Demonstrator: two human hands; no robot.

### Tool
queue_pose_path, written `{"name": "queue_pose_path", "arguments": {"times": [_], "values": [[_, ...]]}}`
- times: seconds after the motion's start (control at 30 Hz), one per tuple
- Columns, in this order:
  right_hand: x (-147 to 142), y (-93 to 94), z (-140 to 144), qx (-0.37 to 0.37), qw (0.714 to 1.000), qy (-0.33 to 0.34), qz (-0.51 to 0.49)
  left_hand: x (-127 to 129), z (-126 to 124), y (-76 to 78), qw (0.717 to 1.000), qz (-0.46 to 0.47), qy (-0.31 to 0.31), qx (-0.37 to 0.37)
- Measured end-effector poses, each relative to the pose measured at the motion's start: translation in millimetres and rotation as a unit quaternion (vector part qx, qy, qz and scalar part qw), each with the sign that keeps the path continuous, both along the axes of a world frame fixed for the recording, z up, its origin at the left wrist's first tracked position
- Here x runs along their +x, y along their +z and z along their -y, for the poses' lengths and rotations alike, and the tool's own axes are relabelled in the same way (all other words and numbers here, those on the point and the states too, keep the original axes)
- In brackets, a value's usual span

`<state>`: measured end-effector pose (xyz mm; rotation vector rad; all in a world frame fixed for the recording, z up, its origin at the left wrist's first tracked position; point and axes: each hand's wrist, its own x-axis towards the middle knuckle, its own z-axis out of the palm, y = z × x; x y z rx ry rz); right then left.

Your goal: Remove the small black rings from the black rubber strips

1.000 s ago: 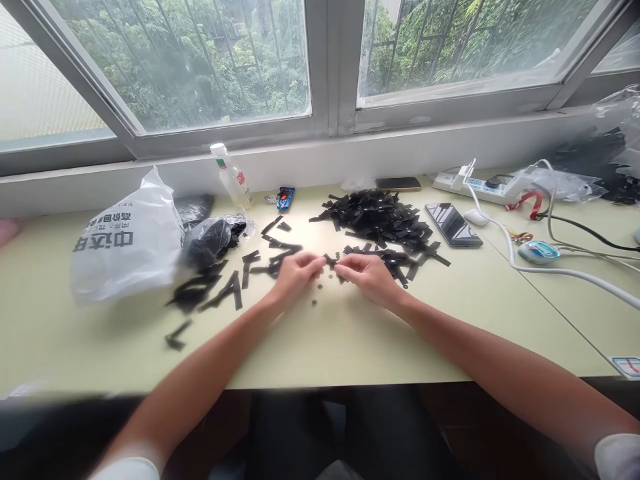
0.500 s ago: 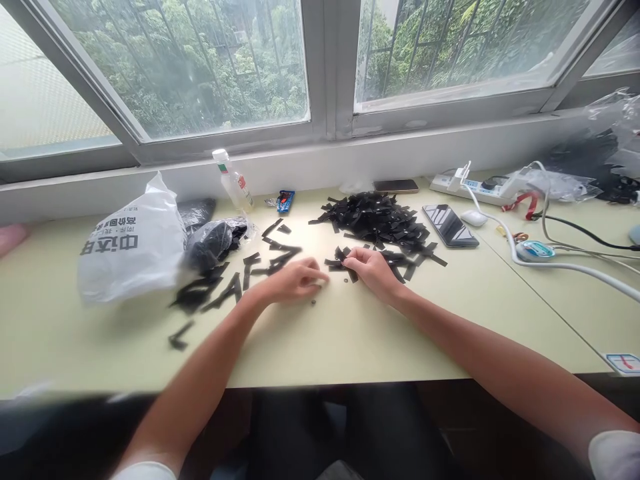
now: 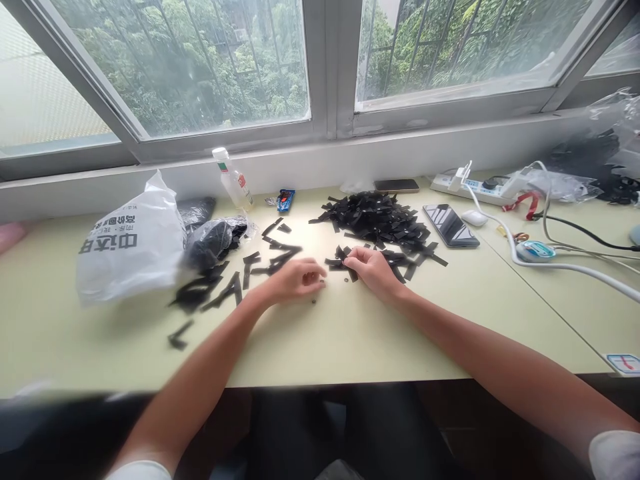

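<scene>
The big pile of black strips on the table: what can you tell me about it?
The pile is a loose, jumbled black heap of short, flat pieces that look like cloth, some showing small shiny dots. It rests on the pale yellow table, with pieces straggling toward the near side. There the right hand pinches one strip. A phone lies to its right.

Ahead of you stood a grey window frame (image 3: 326, 80), its upright dividing two wide panes (image 3: 200, 60). Through the glass you faced green foliage (image 3: 240, 87) behind dark bars (image 3: 393, 48); a paler, textured area (image 3: 45, 87) showed at far left. Below ran a low white wall (image 3: 285, 163), meeting the back of your pale yellow-green surface (image 3: 375, 347), which a thin seam (image 3: 543, 303) crossed at right. Daylight from the front brightened the surface's middle; the space beneath (image 3: 465, 427) was dark.
</scene>
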<state>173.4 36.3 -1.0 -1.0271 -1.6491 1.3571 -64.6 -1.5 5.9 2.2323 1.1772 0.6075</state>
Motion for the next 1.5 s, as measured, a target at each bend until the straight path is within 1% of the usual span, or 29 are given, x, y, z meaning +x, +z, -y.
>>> {"name": "queue_pose_path", "arguments": {"times": [0.17, 0.33, 0.4, 0.47, 0.6, 0.67, 0.77, 0.87, 0.97, 1.07, 1.13, 1.2, 1.27, 1.3, 1.43, 1.5], "values": [[-0.2, -3.0, -2.4, 0.009, 0.999, -0.037, -0.009, 6.4, -0.9, -9.2, 0.999, -0.015, 0.004, 0.047], [-1.7, -4.7, -2.1, 0.017, 0.999, -0.033, -0.007, 20.8, 0.3, -18.7, 0.996, -0.004, 0.021, 0.087], [-2.1, -5.1, -1.3, 0.03, 0.999, -0.019, 0.001, 26.9, 2.8, -18.7, 0.995, 0.03, 0.03, 0.091], [-2.5, -6.0, -0.2, 0.048, 0.999, -0.005, 0.016, 32.6, 6.1, -16.5, 0.991, 0.085, 0.05, 0.088], [-3.9, -8.5, 2.9, 0.105, 0.993, 0.022, 0.057, 39.7, 11.0, -10.8, 0.974, 0.191, 0.105, 0.065], [-4.8, -9.1, 4.9, 0.138, 0.987, 0.037, 0.068, 40.1, 11.6, -10.0, 0.966, 0.22, 0.126, 0.05], [-5.7, -8.9, 7.3, 0.167, 0.982, 0.054, 0.072, 37.7, 10.7, -11.7, 0.962, 0.23, 0.143, 0.032], [-5.6, -9.1, 7.1, 0.182, 0.978, 0.065, 0.077, 34.7, 9.1, -13.5, 0.964, 0.222, 0.146, 0.027], [-4.9, -10.9, 4.8, 0.213, 0.971, 0.073, 0.086, 32.1, 7.7, -13.5, 0.971, 0.192, 0.13, 0.056], [-4.1, -13.1, 2.8, 0.256, 0.957, 0.089, 0.101, 28.6, 6.2, -13.7, 0.979, 0.099, 0.096, 0.149], [-3.9, -13.8, 2.8, 0.28, 0.948, 0.1, 0.115, 26.4, 5.2, -14.9, 0.973, 0.021, 0.069, 0.219], [-4.0, -13.1, 3.8, 0.29, 0.943, 0.102, 0.126, 25.0, 4.6, -16.3, 0.962, -0.03, 0.043, 0.266], [-4.4, -11.1, 5.0, 0.276, 0.948, 0.095, 0.124, 24.8, 4.3, -16.9, 0.953, -0.048, 0.035, 0.296], [-4.5, -9.6, 5.6, 0.255, 0.956, 0.091, 0.117, 25.1, 4.4, -16.6, 0.948, -0.049, 0.045, 0.312], [-4.3, -2.6, 6.7, 0.114, 0.987, 0.097, 0.057, 26.9, 5.8, -12.9, 0.923, -0.027, 0.108, 0.368], [-4.3, 0.2, 6.9, 0.042, 0.993, 0.104, 0.023, 28.1, 7.1, -11.3, 0.913, -0.019, 0.108, 0.393]]}}
